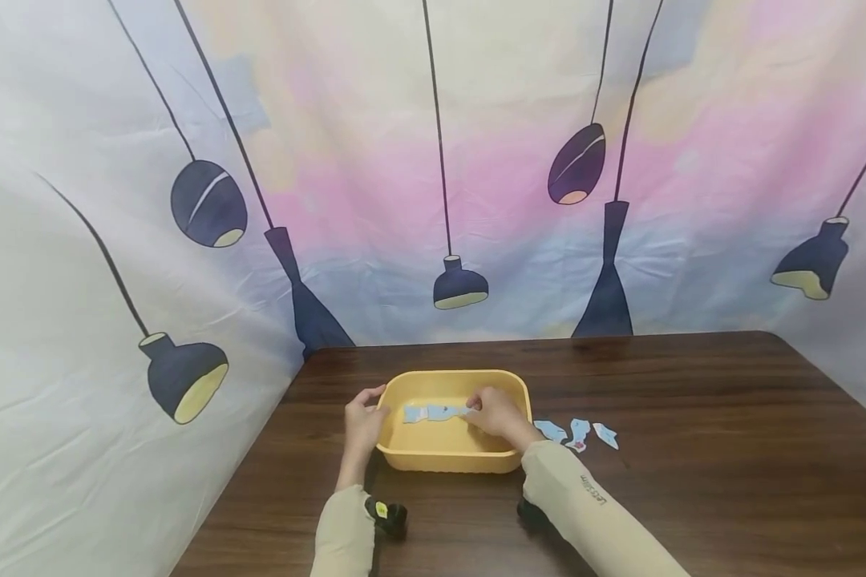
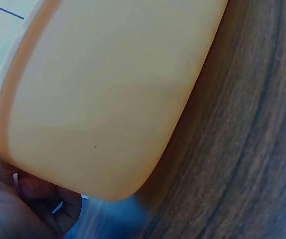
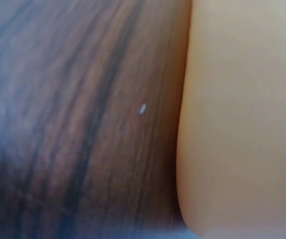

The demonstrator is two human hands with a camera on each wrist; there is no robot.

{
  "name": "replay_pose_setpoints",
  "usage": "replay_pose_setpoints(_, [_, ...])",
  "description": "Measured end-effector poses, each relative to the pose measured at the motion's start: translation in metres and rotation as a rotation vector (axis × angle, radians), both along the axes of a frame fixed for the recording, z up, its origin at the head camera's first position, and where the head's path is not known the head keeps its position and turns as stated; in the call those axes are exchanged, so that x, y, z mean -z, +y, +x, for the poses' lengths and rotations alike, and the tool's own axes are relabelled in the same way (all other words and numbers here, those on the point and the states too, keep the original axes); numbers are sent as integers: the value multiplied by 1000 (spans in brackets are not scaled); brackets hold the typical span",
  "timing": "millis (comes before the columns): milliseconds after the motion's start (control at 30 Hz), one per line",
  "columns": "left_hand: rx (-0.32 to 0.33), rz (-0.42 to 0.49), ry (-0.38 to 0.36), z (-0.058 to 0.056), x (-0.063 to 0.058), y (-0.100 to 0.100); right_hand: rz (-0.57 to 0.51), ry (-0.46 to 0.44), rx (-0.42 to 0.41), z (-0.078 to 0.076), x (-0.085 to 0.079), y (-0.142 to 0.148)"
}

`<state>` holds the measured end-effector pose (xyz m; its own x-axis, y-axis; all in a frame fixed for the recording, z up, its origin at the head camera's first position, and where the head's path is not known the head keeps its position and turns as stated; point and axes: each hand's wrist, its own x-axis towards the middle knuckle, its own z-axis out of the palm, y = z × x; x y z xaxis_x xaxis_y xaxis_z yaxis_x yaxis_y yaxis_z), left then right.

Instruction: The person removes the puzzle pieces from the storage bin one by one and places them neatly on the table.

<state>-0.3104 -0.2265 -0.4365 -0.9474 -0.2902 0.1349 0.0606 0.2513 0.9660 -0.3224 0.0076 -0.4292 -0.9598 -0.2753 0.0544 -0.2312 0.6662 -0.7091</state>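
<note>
A yellow plastic tub [image 1: 447, 462] stands on the table. At its left end my left hand [image 1: 363, 425] grips the rim; the left wrist view shows curled fingers [image 2: 68, 206] by the tub's outer wall [image 2: 103, 99]. My right hand [image 1: 496, 413] reaches inside over the right wall, its fingertips pinching the right end of a row of light-blue torn paper pieces [image 1: 440, 413]. The row lies across the tub's floor, partly covered by those fingers. In the right wrist view only the tub's outside [image 3: 242, 124] shows, with no hand.
Several more light-blue torn paper pieces [image 1: 580, 433] lie on the dark wooden table [image 1: 707, 449] just right of the tub. A tiny white scrap [image 3: 143, 108] is on the wood beside the tub. Behind the table hangs a cloth backdrop [image 1: 520, 240] printed with lamps.
</note>
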Motion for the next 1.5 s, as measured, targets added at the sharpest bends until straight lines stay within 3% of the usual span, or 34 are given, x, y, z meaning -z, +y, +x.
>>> replay_pose_setpoints(167, [-4, -29, 2, -1, 0, 5, -144, 66, -69, 0, -2, 7])
replay_pose_setpoints(400, [19, -35, 18, -6, -3, 12, -270, 167, -79, 9, -14, 31])
replay_pose_setpoints(567, [18, -22, 31, -7, -6, 11, -266, 252, -43, 20, -19, 55])
replay_pose_setpoints(800, [6, -37, 7, -5, -6, 5, -251, 229, 48, 35, -21, 100])
replay_pose_setpoints(1033, [20, -32, 24, -6, -7, 2, -157, 281, 158, 41, -23, 148])
replay_pose_setpoints(1333, [11, -28, -1, -7, -2, -1, 6, 141, 209, 39, -12, 202])
replay_pose_setpoints(1500, [21, -17, -7, -6, 3, -2, 57, 41, 184, 43, -4, 215])
